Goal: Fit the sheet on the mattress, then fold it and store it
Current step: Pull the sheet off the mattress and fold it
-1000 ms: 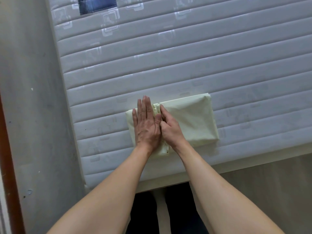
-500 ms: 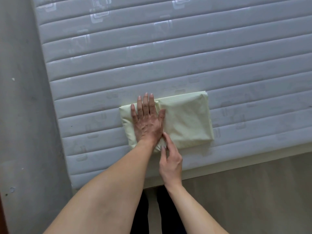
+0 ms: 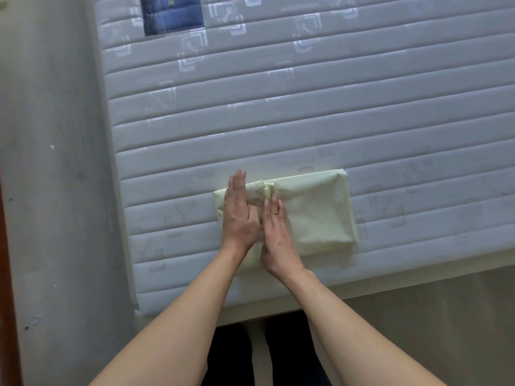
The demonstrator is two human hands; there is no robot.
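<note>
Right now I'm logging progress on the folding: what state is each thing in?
Sheet: folded into a rectangle, lying on the mattress.
Mattress: bare.
Left hand: flat on the sheet's left part, fingers straight.
Right hand: flat on the sheet beside it, fingers straight.

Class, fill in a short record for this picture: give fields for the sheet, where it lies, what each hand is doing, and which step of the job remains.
sheet: pale yellow sheet, folded into a compact rectangle
location: on the bare quilted mattress, near its front edge
left hand: flat, fingers straight, pressing the sheet's left part
right hand: flat beside the left, pressing the sheet
bunched part: a rumpled fold between the fingertips
remaining step: storing the sheet
</note>
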